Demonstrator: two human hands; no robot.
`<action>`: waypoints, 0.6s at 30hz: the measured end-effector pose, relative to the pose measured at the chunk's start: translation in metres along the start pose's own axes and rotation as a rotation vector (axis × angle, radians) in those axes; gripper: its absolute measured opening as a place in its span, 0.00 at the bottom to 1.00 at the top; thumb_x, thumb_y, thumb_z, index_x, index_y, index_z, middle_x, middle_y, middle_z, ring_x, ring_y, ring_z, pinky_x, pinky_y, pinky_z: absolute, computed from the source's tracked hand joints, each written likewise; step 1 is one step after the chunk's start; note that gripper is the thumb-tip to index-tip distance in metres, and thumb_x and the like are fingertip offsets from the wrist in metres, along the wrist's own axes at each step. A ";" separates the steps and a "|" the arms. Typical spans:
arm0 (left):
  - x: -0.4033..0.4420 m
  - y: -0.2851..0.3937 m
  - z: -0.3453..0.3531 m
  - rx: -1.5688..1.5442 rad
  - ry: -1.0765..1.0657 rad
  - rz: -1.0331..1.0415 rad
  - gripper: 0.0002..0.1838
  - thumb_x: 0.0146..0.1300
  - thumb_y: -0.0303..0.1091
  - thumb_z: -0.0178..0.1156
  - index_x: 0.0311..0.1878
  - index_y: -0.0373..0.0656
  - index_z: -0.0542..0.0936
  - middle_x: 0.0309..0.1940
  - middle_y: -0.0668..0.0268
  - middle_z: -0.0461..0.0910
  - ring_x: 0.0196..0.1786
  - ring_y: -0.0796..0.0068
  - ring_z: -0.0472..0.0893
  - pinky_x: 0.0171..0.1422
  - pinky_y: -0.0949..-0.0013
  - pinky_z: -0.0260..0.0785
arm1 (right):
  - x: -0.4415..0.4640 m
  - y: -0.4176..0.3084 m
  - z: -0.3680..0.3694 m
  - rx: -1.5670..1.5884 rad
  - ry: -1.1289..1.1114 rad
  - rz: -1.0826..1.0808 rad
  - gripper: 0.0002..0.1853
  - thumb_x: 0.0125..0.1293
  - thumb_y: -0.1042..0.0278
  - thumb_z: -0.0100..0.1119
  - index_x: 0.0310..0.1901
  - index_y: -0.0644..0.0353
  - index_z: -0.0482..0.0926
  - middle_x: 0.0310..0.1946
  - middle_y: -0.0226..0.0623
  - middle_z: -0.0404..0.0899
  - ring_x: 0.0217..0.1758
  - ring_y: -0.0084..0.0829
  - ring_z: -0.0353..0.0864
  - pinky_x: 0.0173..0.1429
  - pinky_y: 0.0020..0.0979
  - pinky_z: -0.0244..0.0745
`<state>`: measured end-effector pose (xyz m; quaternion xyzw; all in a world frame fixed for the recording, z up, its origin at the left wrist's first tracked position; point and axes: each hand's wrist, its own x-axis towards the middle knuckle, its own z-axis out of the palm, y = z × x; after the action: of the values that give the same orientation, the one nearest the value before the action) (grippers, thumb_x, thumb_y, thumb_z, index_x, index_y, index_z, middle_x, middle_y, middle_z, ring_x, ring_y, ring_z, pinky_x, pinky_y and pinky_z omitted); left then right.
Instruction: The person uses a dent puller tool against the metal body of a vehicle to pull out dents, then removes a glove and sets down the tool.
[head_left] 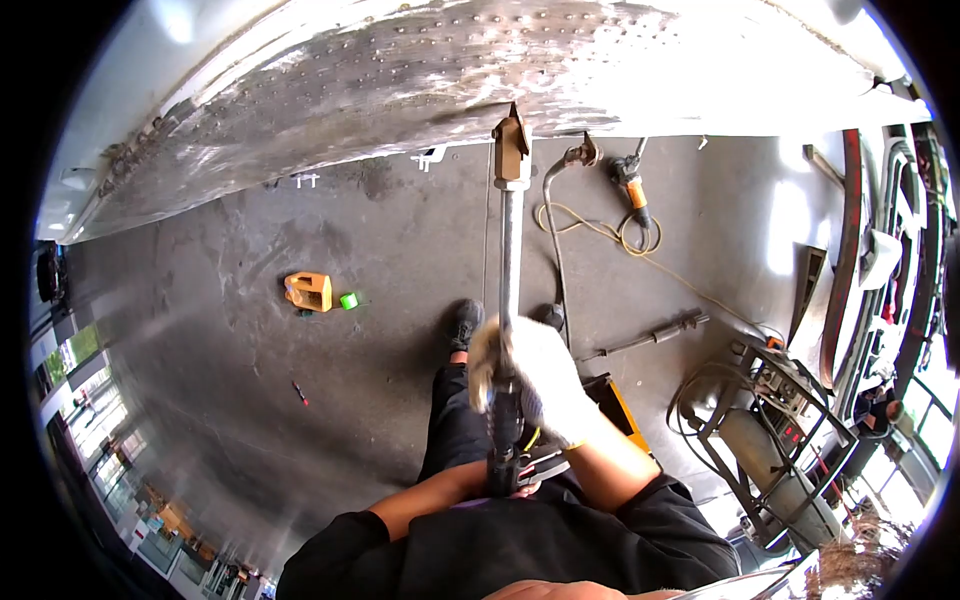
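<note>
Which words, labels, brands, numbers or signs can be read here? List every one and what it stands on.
No text can be read anywhere in this picture.
Long silver metal rod with a black handle: no legible marking.
Orange-and-black angle grinder on the floor: any label is too small to read.
Orange plastic jug with a handle: no wording can be made out.
Small red panel on the machine at right: too small and blurred to read.
</note>
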<state>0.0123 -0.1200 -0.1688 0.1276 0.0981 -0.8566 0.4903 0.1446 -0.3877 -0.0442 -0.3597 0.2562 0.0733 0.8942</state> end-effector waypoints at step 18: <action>-0.033 0.015 0.000 -0.267 0.397 0.104 0.15 0.82 0.47 0.56 0.52 0.44 0.79 0.40 0.63 0.84 0.30 0.72 0.84 0.38 0.68 0.78 | -0.014 0.074 -0.012 0.033 -0.027 -0.071 0.30 0.85 0.43 0.49 0.54 0.70 0.80 0.32 0.41 0.83 0.31 0.31 0.83 0.37 0.31 0.79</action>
<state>0.0416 -0.1009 -0.1597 0.2324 0.2985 -0.7677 0.5172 0.1040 -0.3409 -0.0893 -0.3528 0.2324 0.0421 0.9054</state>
